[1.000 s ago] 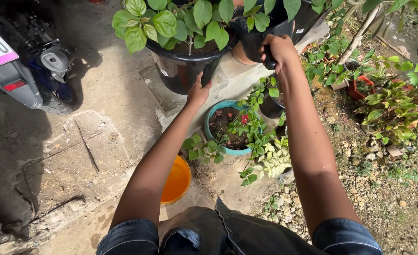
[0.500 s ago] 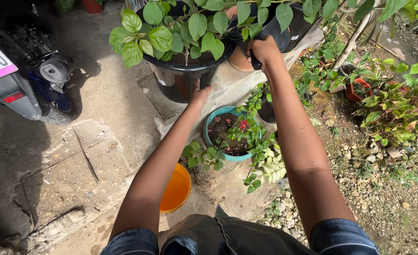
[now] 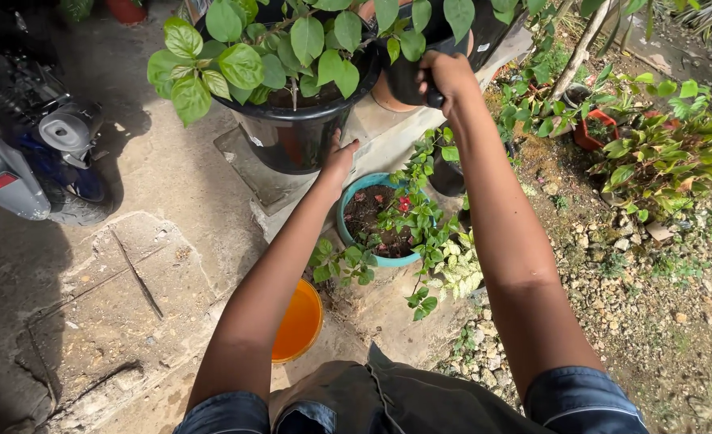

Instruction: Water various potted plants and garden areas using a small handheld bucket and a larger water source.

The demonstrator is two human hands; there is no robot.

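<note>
A large pot (image 3: 291, 141) with a leafy plant stands at the far centre on a ledge (image 3: 388, 133). Just right of it is a smaller pot (image 3: 408, 80). Nearer, below the ledge, stands a round pot (image 3: 364, 233) with soil, and a bucket (image 3: 299, 321) lies nearer, to its left. A scooter (image 3: 26, 153) stands far left.

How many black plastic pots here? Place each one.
3: large black pot against the left hand; medium black pot gripped by the right hand; small black pot beside the round teal pot. Leaves may hide more.
</note>
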